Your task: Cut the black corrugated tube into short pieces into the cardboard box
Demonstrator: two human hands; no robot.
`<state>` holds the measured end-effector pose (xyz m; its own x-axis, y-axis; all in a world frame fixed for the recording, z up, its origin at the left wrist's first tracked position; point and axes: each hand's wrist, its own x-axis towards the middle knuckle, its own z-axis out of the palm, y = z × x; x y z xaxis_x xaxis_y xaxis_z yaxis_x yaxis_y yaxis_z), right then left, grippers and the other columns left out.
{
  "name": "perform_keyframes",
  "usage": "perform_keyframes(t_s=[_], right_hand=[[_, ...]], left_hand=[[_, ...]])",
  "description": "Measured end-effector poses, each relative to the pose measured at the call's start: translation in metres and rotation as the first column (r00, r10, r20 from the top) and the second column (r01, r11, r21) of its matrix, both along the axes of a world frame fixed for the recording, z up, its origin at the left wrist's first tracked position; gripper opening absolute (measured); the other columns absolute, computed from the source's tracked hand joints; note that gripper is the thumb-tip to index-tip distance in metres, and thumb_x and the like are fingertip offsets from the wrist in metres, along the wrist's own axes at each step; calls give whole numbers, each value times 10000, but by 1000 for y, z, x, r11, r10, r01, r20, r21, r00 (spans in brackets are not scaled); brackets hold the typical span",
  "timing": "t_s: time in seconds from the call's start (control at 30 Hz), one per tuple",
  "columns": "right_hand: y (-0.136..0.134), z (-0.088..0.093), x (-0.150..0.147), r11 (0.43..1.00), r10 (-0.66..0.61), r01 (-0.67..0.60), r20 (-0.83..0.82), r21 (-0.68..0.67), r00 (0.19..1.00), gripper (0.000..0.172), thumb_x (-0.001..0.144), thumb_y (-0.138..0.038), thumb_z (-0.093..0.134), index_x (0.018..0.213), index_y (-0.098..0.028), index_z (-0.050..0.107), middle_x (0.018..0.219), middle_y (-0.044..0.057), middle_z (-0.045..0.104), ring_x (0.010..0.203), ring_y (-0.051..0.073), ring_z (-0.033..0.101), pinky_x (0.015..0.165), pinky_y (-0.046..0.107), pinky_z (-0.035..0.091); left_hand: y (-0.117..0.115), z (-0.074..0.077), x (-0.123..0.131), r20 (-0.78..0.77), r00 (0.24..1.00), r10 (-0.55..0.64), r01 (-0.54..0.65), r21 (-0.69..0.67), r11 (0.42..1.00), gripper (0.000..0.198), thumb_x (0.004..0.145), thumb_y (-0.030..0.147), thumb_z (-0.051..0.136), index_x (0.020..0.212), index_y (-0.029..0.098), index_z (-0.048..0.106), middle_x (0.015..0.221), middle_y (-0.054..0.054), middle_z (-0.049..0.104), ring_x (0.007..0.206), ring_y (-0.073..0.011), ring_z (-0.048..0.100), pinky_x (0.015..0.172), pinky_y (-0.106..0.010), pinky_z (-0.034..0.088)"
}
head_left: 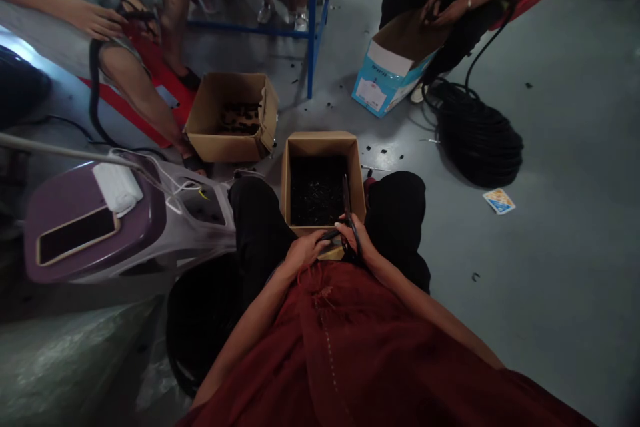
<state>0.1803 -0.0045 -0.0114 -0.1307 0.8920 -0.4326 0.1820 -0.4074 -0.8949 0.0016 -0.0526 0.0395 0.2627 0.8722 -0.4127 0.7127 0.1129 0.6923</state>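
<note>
Forearms converge; left hand (305, 251) and right hand (360, 245) close together (fingers curled).

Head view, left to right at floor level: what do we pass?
phone → cardboard box with dark scraps → cardboard box between the knees → blue-and-white carton → coil of black cable

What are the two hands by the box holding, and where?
The right hand holds what look like scissors by the handle loops; the left hand pinches a short black tube near its end.
</note>
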Motion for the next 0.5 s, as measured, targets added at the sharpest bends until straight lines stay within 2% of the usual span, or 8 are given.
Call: perform_keyframes(t_s=[0.2, 0.5], right_hand=[[-2, -5, 1, 1000, 20, -20, 26, -2, 999, 391, 691, -484, 630, 950, -236, 475, 566, -84, 445, 429, 101, 436, 409, 232, 378], [0, -3, 11, 1000, -13, 13, 9, -7, 1000, 382, 681, -470, 600, 936, -230, 446, 566, -75, 504, 440, 106, 460, 418, 231, 385]], left_hand=[[0, 3, -1, -62, 998, -18, 18, -10, 1000, 447, 929, 429, 367, 1270, 244, 589, 1195, -59, 674, 1055, -223, 637, 878, -302, 475], [19, 0, 2, -146, 988, 44, -40, 25, 999, 432, 937, 418, 370, 1252, 239, 606, 1208, -54, 668, 1091, -202, 615, 906, -262, 440]])
